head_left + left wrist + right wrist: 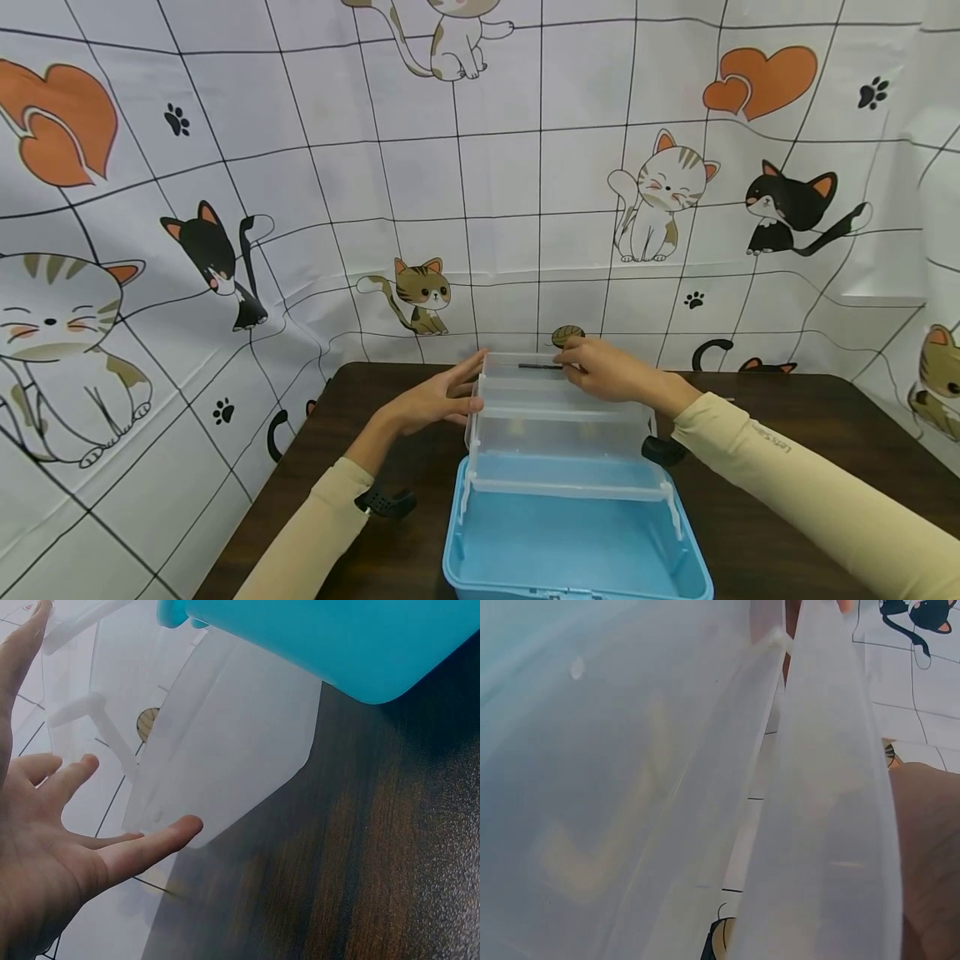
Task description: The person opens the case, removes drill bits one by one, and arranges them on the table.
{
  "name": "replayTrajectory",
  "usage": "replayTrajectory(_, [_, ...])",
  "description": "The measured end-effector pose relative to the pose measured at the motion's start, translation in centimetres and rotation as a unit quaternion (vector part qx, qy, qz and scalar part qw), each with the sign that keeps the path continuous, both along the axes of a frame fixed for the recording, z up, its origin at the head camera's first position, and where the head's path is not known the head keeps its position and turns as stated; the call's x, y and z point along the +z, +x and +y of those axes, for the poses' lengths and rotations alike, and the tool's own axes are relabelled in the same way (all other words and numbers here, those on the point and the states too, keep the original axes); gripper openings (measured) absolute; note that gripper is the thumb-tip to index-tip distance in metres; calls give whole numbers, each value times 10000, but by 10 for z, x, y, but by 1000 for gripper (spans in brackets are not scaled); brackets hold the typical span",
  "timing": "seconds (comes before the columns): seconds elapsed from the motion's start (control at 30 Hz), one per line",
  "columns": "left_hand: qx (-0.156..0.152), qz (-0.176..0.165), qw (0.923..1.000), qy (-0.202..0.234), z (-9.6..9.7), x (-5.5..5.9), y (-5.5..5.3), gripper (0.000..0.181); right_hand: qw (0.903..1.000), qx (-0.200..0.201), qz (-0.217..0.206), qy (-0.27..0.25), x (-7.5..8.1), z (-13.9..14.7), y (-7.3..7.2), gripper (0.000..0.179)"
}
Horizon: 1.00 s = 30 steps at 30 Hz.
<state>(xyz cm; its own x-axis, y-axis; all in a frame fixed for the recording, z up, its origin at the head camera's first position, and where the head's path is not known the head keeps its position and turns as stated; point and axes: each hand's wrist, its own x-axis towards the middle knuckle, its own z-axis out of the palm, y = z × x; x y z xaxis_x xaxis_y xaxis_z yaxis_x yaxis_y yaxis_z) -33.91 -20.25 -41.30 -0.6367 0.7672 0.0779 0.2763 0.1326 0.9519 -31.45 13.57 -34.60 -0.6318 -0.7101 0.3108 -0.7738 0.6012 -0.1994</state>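
Left hand: the left hand (431, 402) is open, with straight, spread fingers (154, 838). It holds nothing. Its fingertips touch the left end of the clear trays (558, 408).
Right hand: the right hand (603, 369) lies on top of the far tray, at its back right part. Its fingers are bent down over a thin dark stick (536, 366) that lies on the tray. I cannot tell if the hand really grips the stick or only rests on it.
Clear trays: they are see-through plastic and stand in steps, one behind the other, folded out on white arms (467, 487) above the box. In the right wrist view the tray walls (727, 825) fill nearly the whole picture, and they look milky.
Blue box: the blue box (573, 542) is open and sits on the table, close to the person. The trays rise from its far side. In the left wrist view its blue corner (352, 641) shows just above the clear tray.
Table: the table (787, 433) is dark brown wood. Both arms reach over it, one on each side of the box.
Sleeves: both arms wear tan sleeves (810, 492).
Wall: a white cloth (525, 167) with cartoon cats, hearts and paw prints hangs behind the table.
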Motion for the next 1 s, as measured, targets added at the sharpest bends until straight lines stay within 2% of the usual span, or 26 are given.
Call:
replayTrajectory(0.47, [-45, 25, 10000, -2, -1, 0, -1, 96, 9989, -25, -442, -125, 6, 13, -3, 19])
replayTrajectory(0.73, [-70, 3, 10000, 1, 1, 0, 1, 98, 9980, -525, -358, -47, 7, 27, 2, 10])
replayTrajectory(0.83, [-66, 10, 10000, -9, 1, 0, 1, 98, 9966, -686, -463, -2, 8, 32, 5, 8])
replayTrajectory(1.0, [-59, 32, 10000, -3, 0, -1, 0, 96, 9945, -726, -731, -205, 7, 41, 6, 9])
